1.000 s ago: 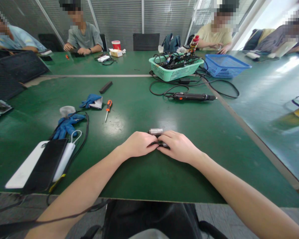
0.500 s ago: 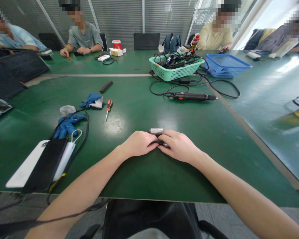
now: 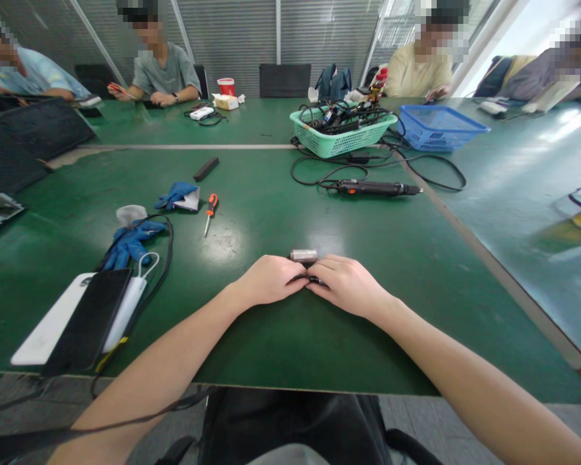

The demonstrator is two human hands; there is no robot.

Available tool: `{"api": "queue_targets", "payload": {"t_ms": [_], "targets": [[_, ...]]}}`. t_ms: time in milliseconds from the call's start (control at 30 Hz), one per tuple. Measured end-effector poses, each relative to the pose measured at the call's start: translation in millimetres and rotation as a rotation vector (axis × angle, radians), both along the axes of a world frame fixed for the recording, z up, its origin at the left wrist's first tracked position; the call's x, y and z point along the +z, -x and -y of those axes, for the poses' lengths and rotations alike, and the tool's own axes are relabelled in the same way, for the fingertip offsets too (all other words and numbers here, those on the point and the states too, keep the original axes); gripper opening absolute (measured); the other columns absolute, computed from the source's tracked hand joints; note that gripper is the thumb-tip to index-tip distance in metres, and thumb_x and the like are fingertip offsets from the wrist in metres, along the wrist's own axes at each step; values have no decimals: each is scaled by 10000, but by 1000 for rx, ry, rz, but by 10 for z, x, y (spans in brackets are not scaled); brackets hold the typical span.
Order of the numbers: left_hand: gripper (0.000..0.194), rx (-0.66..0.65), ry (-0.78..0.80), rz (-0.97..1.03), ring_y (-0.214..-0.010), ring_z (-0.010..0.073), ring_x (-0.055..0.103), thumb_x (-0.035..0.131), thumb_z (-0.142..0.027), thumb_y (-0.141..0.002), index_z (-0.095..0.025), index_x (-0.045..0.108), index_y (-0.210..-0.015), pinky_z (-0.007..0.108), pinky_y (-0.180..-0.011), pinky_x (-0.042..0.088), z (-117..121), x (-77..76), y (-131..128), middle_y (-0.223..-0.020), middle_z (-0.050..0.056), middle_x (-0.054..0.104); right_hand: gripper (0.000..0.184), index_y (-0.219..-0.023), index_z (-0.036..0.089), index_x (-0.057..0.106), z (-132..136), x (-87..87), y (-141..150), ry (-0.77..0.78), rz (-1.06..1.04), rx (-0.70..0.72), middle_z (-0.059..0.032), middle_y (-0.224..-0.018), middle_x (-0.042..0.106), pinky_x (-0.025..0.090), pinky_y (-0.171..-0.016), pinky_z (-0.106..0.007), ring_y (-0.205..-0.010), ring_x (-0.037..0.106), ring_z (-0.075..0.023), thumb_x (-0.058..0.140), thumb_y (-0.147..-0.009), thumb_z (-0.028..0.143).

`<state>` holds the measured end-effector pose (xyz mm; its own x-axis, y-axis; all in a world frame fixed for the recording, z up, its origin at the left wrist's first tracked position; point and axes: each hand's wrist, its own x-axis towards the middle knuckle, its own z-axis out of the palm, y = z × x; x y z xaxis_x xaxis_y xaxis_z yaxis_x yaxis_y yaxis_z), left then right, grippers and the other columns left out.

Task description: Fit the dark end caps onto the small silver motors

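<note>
My left hand [image 3: 270,279] and my right hand [image 3: 347,284] rest side by side on the green table [image 3: 281,336], fingers curled and meeting over a small dark part [image 3: 314,279] pinched between them. Most of that part is hidden by my fingers. A short silver metal cylinder [image 3: 303,256] lies on the table just beyond my fingertips, touching or nearly touching them.
An orange-handled screwdriver [image 3: 210,212], blue gloves [image 3: 132,240] and a phone on a white power bank [image 3: 84,319] lie to the left. An electric screwdriver [image 3: 374,188] with cable, a green basket [image 3: 341,132] and a blue basket [image 3: 438,126] sit farther back. Other people sit around the far tables.
My hands have barely moved; the right fingers closed slightly more over the dark part. A person at the far left table raised a hand with an orange tool.
</note>
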<state>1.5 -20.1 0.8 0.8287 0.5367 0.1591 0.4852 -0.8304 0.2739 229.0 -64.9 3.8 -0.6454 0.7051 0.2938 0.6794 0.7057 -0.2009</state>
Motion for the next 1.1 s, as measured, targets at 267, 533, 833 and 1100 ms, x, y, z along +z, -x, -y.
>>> {"api": "queue_targets", "payload": {"t_ms": [267, 533, 833, 1100], "targets": [[255, 0, -10, 2, -819, 191, 698, 518, -369, -1020, -198, 683, -929, 273, -685, 460, 9, 15, 1, -883, 30, 736, 166, -975, 169, 677, 9, 31, 14, -4, -3, 14, -78, -914, 719, 482, -788, -352, -865, 632, -225, 532, -1014, 240], [218, -3, 10, 42, -827, 195, 706, 521, -327, -999, -197, 694, -986, 280, -697, 480, 14, 10, 13, -898, 35, 742, 156, -969, 171, 675, 16, 36, 22, 22, -17, -25, -78, -915, 715, 486, -796, -348, -867, 637, -221, 539, -1004, 240], [215, -14, 7, 36, -805, 190, 697, 530, -316, -993, -196, 690, -912, 278, -684, 463, 15, 16, 9, -864, 34, 733, 180, -995, 180, 666, 2, 3, -1, 14, -14, 17, -75, -929, 718, 496, -797, -362, -883, 638, -230, 543, -1028, 307], [160, -9, 11, 55, -774, 183, 684, 540, -256, -945, -196, 681, -900, 283, -667, 457, 37, 54, 12, -846, 23, 724, 122, -974, 182, 672, 5, 27, 9, 28, -37, 61, -76, -936, 713, 508, -816, -364, -894, 628, -229, 563, -993, 235]]}}
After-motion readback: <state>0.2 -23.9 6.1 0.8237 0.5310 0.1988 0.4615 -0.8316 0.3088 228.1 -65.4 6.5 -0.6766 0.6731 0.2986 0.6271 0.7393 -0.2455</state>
